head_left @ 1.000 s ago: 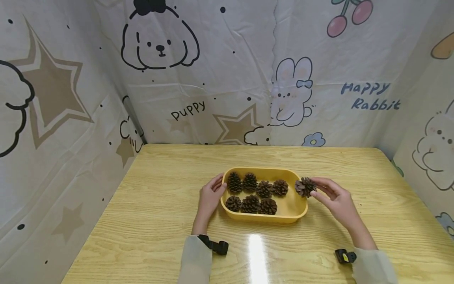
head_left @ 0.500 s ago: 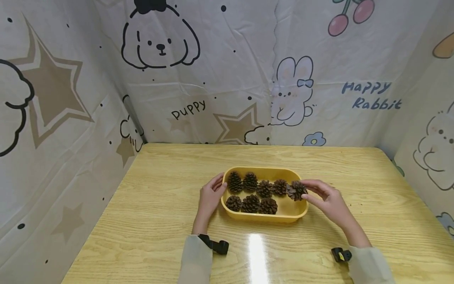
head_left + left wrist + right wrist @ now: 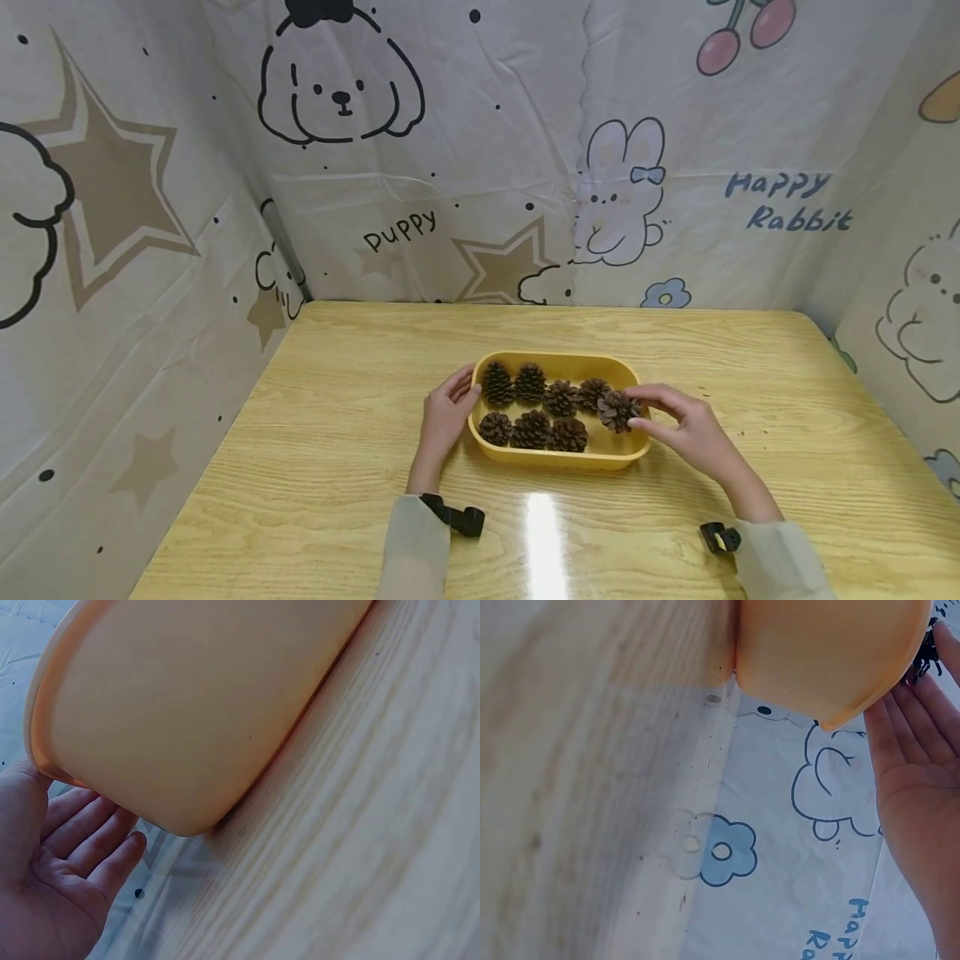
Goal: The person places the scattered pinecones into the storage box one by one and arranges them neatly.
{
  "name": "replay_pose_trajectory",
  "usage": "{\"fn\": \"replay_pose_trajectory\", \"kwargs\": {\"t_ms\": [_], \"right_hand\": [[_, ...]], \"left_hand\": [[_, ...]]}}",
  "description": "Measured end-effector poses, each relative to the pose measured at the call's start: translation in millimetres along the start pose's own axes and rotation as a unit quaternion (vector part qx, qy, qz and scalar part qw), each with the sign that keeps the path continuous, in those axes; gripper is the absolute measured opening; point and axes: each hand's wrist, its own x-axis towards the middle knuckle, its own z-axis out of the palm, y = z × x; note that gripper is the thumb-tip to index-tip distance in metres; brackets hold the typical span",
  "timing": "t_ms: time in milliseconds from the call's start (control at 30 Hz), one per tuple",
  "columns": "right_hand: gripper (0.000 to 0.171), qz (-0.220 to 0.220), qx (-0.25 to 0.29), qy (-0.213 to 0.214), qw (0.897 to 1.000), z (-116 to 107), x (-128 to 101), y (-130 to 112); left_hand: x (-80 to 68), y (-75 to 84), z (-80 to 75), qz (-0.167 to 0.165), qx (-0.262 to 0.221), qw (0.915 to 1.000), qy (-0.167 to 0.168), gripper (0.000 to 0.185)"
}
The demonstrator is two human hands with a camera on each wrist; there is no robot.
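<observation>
A yellow tray (image 3: pixel 517 457) with rounded ends stands on the table, holding several brown pine cones in two rows. At its left end my left hand (image 3: pixel 447 410) grips the rim, thumb on the edge and fingers against the outer wall; the left wrist view shows this hand (image 3: pixel 67 877) beside the tray's wall (image 3: pixel 180 712). Over the right end, my right hand (image 3: pixel 693 429) pinches a pine cone (image 3: pixel 618 411) between thumb and fingers, inside the rim. Only a dark bit of that pine cone (image 3: pixel 928 656) shows past the tray in the right wrist view.
The wooden table (image 3: pixel 337 433) runs back to a printed cloth (image 3: pixel 420 100), which also hangs at both sides. Small dark crumbs (image 3: pixel 705 392) lie on the table right of the tray. A black wrist camera (image 3: pixel 461 521) is strapped to the left sleeve.
My right hand has carried the pine cone leftward from the tray's right rim to over its inside, then slightly toward me. My left hand has stayed on the tray's left end.
</observation>
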Motion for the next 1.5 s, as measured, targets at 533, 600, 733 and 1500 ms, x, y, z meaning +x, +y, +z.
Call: {"fn": "replay_pose_trajectory", "kwargs": {"t_ms": [533,600,733,1500], "right_hand": [[0.043,-0.092,-0.119,-0.022,0.988,2.5,7.0,-4.3],[0.043,-0.102,-0.128,-0.027,0.986,2.4,7.7,-5.4],[0.041,-0.101,-0.144,-0.046,0.983,1.9,9.2,-9.2],[0.035,-0.014,-0.163,-0.157,0.974,3.9,16.4,-21.3]], "left_hand": [[0.2,2.9,0.6,-0.004,0.001,1.0000,-0.002,0.043],[0.2,2.5,0.6,-0.004,-0.001,1.0000,-0.002,0.043],[0.2,1.7,0.4,0.000,-0.001,1.0000,-0.001,0.043],[-0.5,-1.3,-0.1,-0.011,0.001,0.9999,0.002,0.043]]}}
